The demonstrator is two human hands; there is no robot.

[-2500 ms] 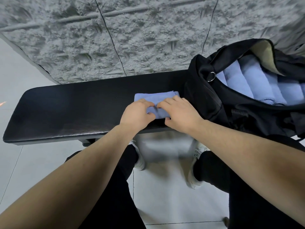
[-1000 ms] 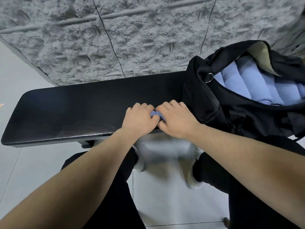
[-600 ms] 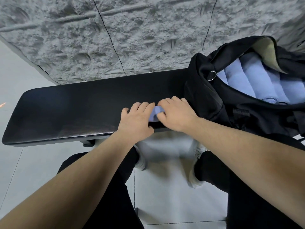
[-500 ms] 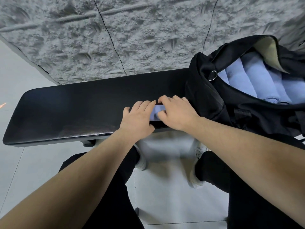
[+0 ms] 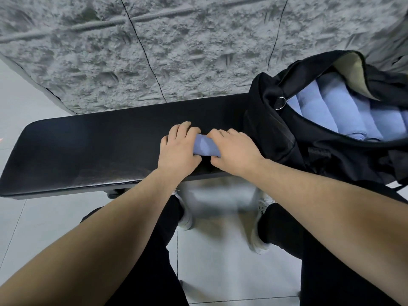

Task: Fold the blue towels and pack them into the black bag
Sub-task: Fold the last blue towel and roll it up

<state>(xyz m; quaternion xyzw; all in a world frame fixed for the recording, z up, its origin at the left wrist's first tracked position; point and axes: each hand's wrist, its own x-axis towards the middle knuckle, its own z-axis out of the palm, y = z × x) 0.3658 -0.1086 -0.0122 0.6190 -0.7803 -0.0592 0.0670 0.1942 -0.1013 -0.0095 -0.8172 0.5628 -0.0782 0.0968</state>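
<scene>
Beside bag (image 5: pixel 276 133), gripped towel (image 5: pixel 206 147)

Light soft and even, not too bright. Faint shine on near edge of black bench (image 5: pixel 88 151). Soft shadow under bench on floor (image 5: pixel 220 250). Shoes (image 5: pixel 260 226) and floor between legs look smeared, blurry. Bench edges and wall (image 5: pixel 154 51) lines bend near picture sides, wide lens. Hands sharp. Inside of black bag (image 5: pixel 276 129) dark, folds hard to see.
</scene>
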